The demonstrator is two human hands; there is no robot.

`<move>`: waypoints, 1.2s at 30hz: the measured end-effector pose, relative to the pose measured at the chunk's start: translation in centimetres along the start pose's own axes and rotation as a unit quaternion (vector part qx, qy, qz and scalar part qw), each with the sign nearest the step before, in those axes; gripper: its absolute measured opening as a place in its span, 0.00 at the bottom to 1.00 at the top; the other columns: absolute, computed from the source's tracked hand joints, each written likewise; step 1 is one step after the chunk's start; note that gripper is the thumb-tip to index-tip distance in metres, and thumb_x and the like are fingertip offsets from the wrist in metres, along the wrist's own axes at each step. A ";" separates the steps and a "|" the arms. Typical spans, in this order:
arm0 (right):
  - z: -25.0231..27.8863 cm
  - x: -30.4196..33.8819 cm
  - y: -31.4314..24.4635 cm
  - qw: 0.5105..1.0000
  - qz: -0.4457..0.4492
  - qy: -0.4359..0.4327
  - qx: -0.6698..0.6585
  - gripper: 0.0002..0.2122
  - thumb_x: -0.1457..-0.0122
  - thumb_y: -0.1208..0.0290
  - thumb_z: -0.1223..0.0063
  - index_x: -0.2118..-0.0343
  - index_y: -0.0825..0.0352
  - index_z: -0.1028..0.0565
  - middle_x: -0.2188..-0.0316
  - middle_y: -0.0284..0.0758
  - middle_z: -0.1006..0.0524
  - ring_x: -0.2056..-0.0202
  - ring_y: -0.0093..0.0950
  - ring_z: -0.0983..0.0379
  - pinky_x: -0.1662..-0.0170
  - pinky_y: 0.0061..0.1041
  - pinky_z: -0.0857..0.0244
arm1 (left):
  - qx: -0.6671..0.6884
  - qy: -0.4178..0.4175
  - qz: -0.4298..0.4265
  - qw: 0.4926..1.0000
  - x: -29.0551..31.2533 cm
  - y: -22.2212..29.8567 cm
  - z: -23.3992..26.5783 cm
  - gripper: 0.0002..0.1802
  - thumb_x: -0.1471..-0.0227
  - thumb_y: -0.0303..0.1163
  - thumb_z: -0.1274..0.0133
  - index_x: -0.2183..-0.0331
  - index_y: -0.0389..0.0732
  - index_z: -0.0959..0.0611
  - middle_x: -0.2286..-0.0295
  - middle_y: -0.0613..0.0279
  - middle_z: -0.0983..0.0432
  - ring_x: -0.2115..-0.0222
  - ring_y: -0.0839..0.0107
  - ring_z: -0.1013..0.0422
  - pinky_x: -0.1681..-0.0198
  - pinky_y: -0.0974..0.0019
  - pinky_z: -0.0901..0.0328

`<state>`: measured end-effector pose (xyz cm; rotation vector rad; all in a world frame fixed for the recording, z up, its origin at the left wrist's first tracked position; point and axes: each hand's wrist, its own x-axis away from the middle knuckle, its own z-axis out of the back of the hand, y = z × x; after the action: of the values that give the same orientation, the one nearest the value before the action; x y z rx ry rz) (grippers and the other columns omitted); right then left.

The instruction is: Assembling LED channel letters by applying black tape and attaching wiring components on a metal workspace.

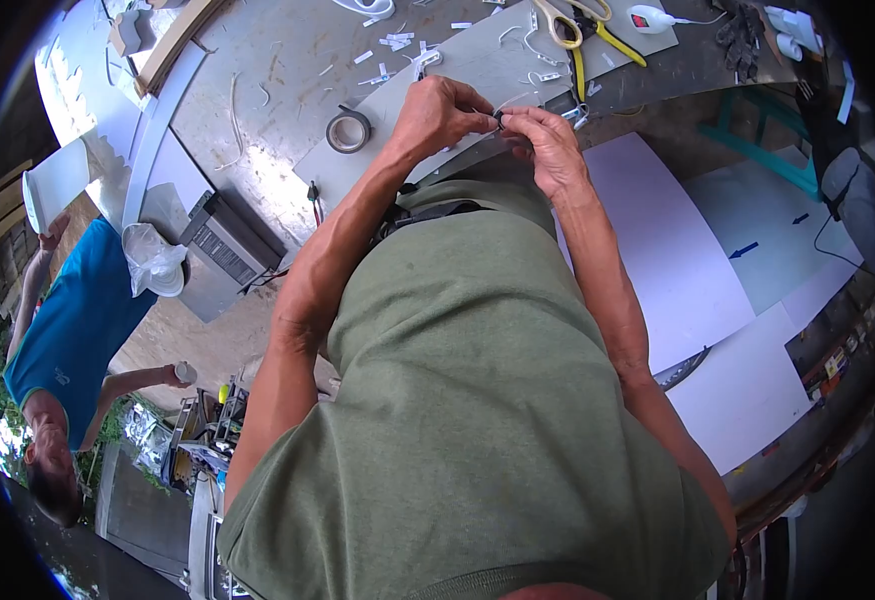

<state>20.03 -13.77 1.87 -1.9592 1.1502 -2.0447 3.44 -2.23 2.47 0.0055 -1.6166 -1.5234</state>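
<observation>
Both my hands meet over the near edge of the work table, fingertips almost touching. The thumb and fingers of my left hand [437, 115] are closed in a pinch on a small black piece [498, 119]. From the other side my right hand [553, 148] pinches the same piece; its exact kind is too small to make out. A thin pale wire [517, 99] shows just above the fingers. To the left of my left hand lies a roll of black tape [348, 130]. Small white LED modules [424, 62] lie beyond the hands.
Scissors [560, 22] and yellow-handled pliers [612, 40] lie at the back, beside a white-and-red glue bottle [651, 18]. A grey power unit [227, 240] sits left. White sheets [647, 240] lie at the right. A person in a blue shirt [82, 305] stands left, holding a cup.
</observation>
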 end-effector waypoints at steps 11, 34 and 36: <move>1.2 -1.0 -0.6 0.995 0.004 -0.038 0.094 0.07 0.45 0.67 0.37 0.66 0.64 0.18 0.73 0.25 0.21 0.69 0.16 0.28 0.66 0.19 0.40 | -0.020 0.009 -0.027 0.999 -0.4 -0.7 -0.3 0.13 0.58 0.33 0.31 0.69 0.36 0.11 0.76 0.59 0.16 0.76 0.76 0.22 0.75 0.70 0.30; 1.2 -1.4 -7.3 0.730 0.359 -0.211 0.542 0.08 0.44 0.71 0.39 0.62 0.66 0.18 0.66 0.33 0.20 0.60 0.31 0.27 0.54 0.31 0.33 | -0.155 0.008 -0.125 0.980 0.0 0.3 0.3 0.12 0.60 0.31 0.35 0.69 0.37 0.12 0.80 0.59 0.19 0.83 0.72 0.25 0.78 0.67 0.31; 0.9 -1.4 -7.6 0.739 0.350 -0.225 0.530 0.08 0.45 0.71 0.39 0.63 0.67 0.18 0.68 0.33 0.20 0.62 0.30 0.27 0.56 0.31 0.33 | -0.152 0.004 -0.115 0.982 0.2 0.2 0.3 0.12 0.60 0.31 0.35 0.69 0.37 0.12 0.79 0.59 0.19 0.84 0.72 0.26 0.77 0.67 0.31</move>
<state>24.32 -8.06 4.87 -1.0510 0.3088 -1.1955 3.27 -2.08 2.83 0.0319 -1.3974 -1.9353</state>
